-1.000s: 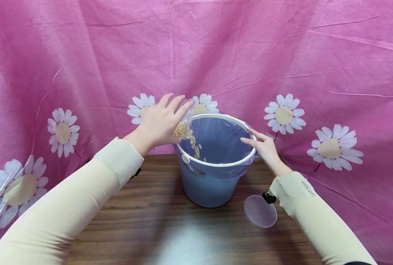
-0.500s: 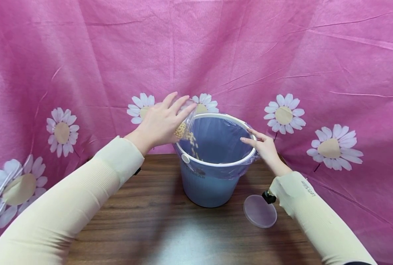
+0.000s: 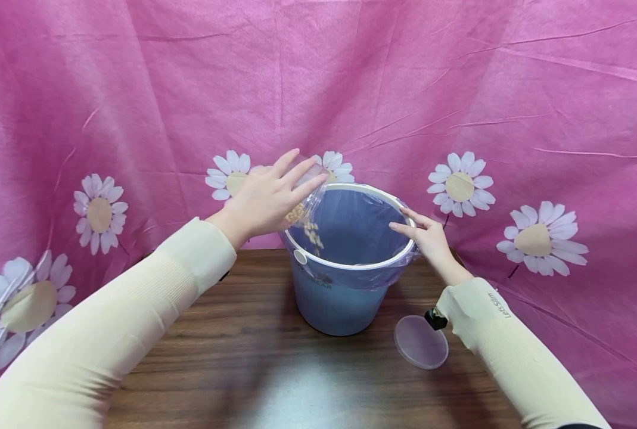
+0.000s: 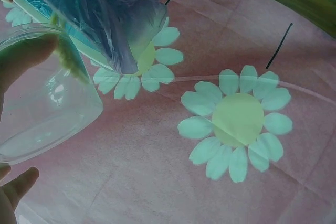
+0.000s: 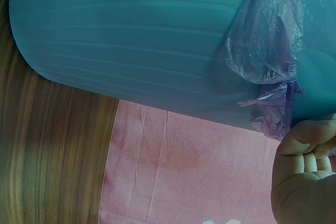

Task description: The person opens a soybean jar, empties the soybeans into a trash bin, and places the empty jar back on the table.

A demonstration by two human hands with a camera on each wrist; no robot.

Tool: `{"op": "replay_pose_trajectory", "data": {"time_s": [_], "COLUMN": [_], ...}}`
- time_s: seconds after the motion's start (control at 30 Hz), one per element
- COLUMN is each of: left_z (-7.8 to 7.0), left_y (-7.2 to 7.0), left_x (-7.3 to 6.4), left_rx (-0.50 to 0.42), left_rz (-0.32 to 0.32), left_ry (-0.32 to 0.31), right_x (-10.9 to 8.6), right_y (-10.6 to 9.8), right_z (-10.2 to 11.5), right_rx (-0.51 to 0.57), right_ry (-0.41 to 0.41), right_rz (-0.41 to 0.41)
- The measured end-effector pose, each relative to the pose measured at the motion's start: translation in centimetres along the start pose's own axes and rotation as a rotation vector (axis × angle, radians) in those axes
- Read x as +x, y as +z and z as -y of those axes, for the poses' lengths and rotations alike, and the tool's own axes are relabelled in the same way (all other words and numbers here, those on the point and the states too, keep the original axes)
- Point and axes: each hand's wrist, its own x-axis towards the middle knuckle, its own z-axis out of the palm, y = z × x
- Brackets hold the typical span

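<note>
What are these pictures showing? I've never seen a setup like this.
There is no robot, just a person working bare-handed. The wide pictures come from a head-worn camera; the other two come from a camera on each wrist. On the brown wood-grain table stands a blue plastic bucket lined with a clear purplish plastic bag; a flat, round, translucent disc, perhaps a lid, lies near it. The left hand holds a clear plastic jar tilted over the bucket, and small pale-yellow pieces are falling in. The right hand holds the white rim.
</note>
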Motion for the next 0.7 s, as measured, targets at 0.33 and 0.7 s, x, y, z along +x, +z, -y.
{"op": "replay_pose_trajectory", "data": {"time_s": [0.33, 0.7], "left_z": [-0.03, -0.19], "left_y": [0.18, 0.45], "left_x": [0.12, 0.29], "left_rx": [0.030, 0.085], "left_rz": [-0.077, -0.123], "left_ry": [0.108, 0.159], "right_x": [0.07, 0.08], "right_y": [-0.09, -0.09], "right_z": [-0.19, -0.12], "right_rx": [0.003, -0.015], "right_ry": [0.011, 0.008], "right_rz": [0.005, 0.000]}}
